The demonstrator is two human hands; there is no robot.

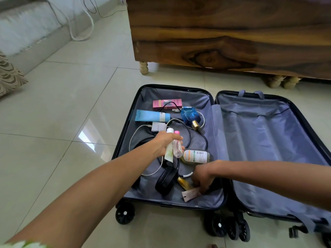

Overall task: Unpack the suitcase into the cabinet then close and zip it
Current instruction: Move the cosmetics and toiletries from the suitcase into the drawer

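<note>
A dark suitcase (216, 97) lies open on the tiled floor, both halves lined in grey. Its left half holds toiletries and cables. My left hand (163, 143) grips a white tube (169, 153) and a small pink-capped bottle (177, 146) above that half. My right hand (201, 177) reaches down at the near edge and pinches a pale pink sachet (190, 194). Beside it lie a gold tube (183, 183) and black headphones (165, 179). Further in are a clear bottle (196, 156), a blue perfume bottle (190, 115), a blue tube (152, 115) and a pink box (167, 104).
A wooden cabinet (229, 33) on turned legs stands just behind the suitcase. A white charger (158, 126) with white and black cables is tangled among the items. A grey sofa (26, 29) and a patterned cushion (9, 76) are at the left. The suitcase's right half holds nothing.
</note>
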